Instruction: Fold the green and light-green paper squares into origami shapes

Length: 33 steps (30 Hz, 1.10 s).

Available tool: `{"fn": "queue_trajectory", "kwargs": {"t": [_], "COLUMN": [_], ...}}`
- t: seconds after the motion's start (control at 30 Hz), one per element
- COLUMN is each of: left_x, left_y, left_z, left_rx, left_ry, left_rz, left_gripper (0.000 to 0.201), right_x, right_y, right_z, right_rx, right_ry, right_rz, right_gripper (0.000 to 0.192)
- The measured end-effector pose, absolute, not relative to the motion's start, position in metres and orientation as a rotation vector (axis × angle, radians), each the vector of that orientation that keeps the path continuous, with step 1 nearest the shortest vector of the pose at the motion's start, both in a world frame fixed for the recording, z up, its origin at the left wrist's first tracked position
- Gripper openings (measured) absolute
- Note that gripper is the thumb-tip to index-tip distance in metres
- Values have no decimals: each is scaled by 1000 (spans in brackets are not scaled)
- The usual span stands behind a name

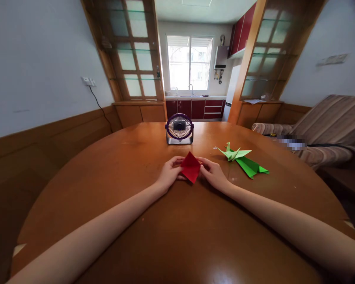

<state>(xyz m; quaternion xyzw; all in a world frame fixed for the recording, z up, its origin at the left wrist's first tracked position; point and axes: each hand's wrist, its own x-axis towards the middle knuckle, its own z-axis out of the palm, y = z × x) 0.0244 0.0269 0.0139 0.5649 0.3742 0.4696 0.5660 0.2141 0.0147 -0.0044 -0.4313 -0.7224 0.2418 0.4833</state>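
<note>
Both hands meet at the middle of the round wooden desk (106, 185), and between them sits a red folded paper (191, 167), diamond-shaped, its long axis running away from the person, near tip toward the body, far tip toward the small purple desk fan (179, 129); the left hand (169, 173) pinches the paper's left corner, fingers curled onto the edge; the right hand (213, 173) pinches the right corner the same way; the two are equally near, one per side; off to the right, apart from the hands, lie a green paper crane (233, 153) and a green folded paper (250, 166).
</note>
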Motion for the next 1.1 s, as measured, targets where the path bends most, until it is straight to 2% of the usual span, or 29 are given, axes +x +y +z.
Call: {"fn": "queue_trajectory", "kwargs": {"t": [0.23,0.43,0.6,0.73,0.83,1.0,1.1], "left_x": [9,2,3,2,3,7,8], "left_y": [36,31,28,30,29,24,22], "left_z": [18,15,9,9,12,17,18], "left_rx": [1116,1036,1055,1085,1077,1142,1177], "left_ry": [769,837,888,891,886,837,871], "left_rz": [996,988,1034,1014,982,917,942], "left_gripper": [35,15,49,61,57,37,34], "right_x": [226,224,218,217,215,209,205], "right_y": [27,19,15,18,19,17,16], "right_z": [-7,-1,1,-1,0,5,5], "right_rx": [-1031,-959,-890,-864,-874,-847,-852], "right_ry": [-1563,-1563,-1573,-1504,-1468,-1429,-1416], "right_rz": [942,1067,1123,1163,1198,1231,1275], "right_gripper": [37,29,27,35,41,41,43]}}
